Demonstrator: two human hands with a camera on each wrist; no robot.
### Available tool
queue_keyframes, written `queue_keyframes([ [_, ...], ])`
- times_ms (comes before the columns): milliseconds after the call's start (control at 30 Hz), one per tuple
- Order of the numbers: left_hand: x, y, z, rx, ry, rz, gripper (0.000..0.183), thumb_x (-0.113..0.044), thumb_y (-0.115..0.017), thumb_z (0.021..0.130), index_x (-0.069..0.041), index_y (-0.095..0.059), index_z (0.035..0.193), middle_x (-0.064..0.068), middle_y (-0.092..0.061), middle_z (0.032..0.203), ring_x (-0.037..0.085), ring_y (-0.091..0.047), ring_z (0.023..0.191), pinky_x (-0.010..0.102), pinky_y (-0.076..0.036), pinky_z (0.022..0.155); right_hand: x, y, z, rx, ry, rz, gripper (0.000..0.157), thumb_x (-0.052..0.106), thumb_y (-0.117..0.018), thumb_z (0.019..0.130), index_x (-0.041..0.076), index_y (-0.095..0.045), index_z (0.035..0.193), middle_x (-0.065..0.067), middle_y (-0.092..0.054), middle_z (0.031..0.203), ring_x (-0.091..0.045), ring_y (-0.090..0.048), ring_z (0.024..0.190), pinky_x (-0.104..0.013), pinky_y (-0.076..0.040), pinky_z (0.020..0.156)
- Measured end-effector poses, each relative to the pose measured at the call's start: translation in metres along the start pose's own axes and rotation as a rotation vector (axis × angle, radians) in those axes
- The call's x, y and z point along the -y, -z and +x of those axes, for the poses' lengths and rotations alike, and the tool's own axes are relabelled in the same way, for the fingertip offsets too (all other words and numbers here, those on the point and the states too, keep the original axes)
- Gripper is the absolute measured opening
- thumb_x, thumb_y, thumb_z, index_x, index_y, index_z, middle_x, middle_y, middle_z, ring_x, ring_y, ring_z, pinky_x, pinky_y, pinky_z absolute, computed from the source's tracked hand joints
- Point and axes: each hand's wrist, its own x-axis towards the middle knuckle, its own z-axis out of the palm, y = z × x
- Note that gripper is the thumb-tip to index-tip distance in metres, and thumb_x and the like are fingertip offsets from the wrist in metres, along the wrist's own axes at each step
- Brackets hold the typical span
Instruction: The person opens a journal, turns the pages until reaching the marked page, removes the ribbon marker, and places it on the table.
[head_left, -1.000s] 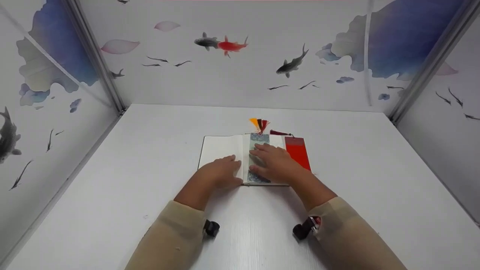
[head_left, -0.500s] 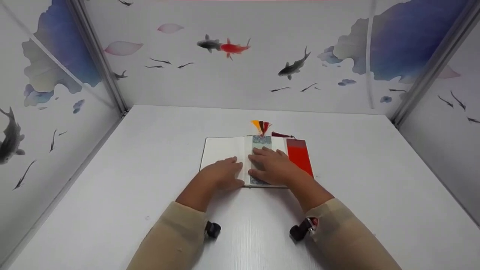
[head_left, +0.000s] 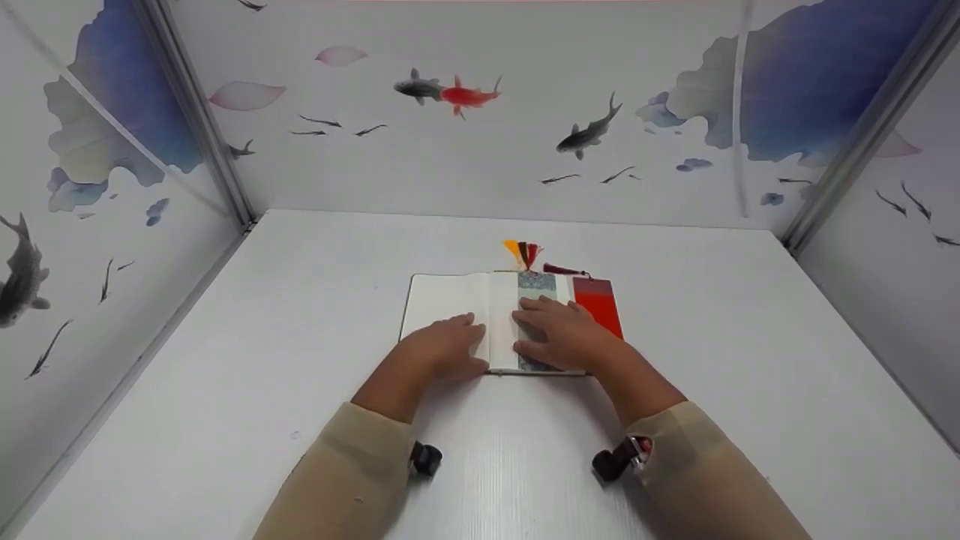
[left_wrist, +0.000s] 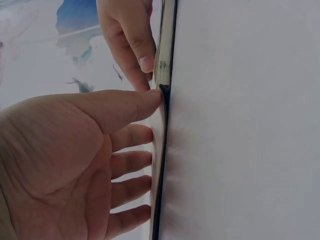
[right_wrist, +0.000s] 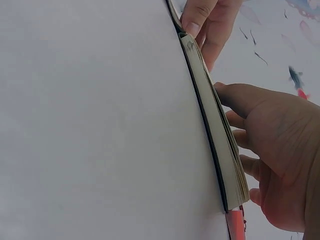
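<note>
An open book point(head_left: 448, 298) with blank cream pages lies on the white table. My left hand point(head_left: 442, 349) rests on the left page by the gutter, fingers extended; the left wrist view shows its thumb at the book's near edge point(left_wrist: 163, 65). Flat on the right page is a blue-grey patterned bookmark point(head_left: 537, 283), partly covered by my right hand point(head_left: 564, 334). That hand presses on it with extended fingers, seen from the palm side in the right wrist view. A red bookmark point(head_left: 597, 306) sits along the right edge of the page.
Beyond the book's top edge spread yellow, black and red tassels point(head_left: 523, 252), and a dark red tassel point(head_left: 564, 269) belongs to the red bookmark. White panels point(head_left: 487, 172) printed with fish and lotus leaves enclose the table point(head_left: 697, 322) at the back and sides.
My right hand has slid a little to the right, and the patterned bookmark has shifted with it, baring more page beside the gutter. The left hand keeps its place on the book.
</note>
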Motion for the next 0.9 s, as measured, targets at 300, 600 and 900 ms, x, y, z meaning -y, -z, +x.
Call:
queue_keyframes([
  [300,-0.002,0.001,-0.001,0.003,0.016,-0.008,0.072,-0.045,-0.063,0.105,-0.023,-0.036,0.169,0.0,-0.026,0.18,0.028,-0.025,0.168,0.05,-0.025,0.136,-0.007,0.005,-0.005,0.012,-0.056,0.06,0.076,0.057,-0.076,0.094,0.042,-0.046,0.162,0.006,-0.037,0.175,-0.031,-0.032,0.164,-0.066,-0.038,0.126],
  [600,-0.004,0.002,-0.004,0.006,0.01,-0.006,0.073,-0.045,-0.063,0.105,-0.022,-0.035,0.169,0.001,-0.025,0.18,0.027,-0.025,0.168,0.05,-0.024,0.136,-0.015,0.01,-0.008,0.015,-0.094,0.13,0.072,0.052,-0.081,0.091,0.038,-0.055,0.157,0.005,-0.045,0.171,-0.03,-0.039,0.16,-0.059,-0.051,0.118],
  [900,-0.002,0.002,-0.004,0.011,0.002,0.001,0.074,-0.046,-0.062,0.106,-0.022,-0.034,0.17,0.001,-0.024,0.181,0.028,-0.023,0.168,0.05,-0.023,0.137,-0.019,0.012,-0.005,-0.012,-0.118,0.197,0.067,0.049,-0.083,0.09,0.037,-0.061,0.151,0.005,-0.047,0.169,-0.03,-0.041,0.158,-0.058,-0.052,0.116],
])
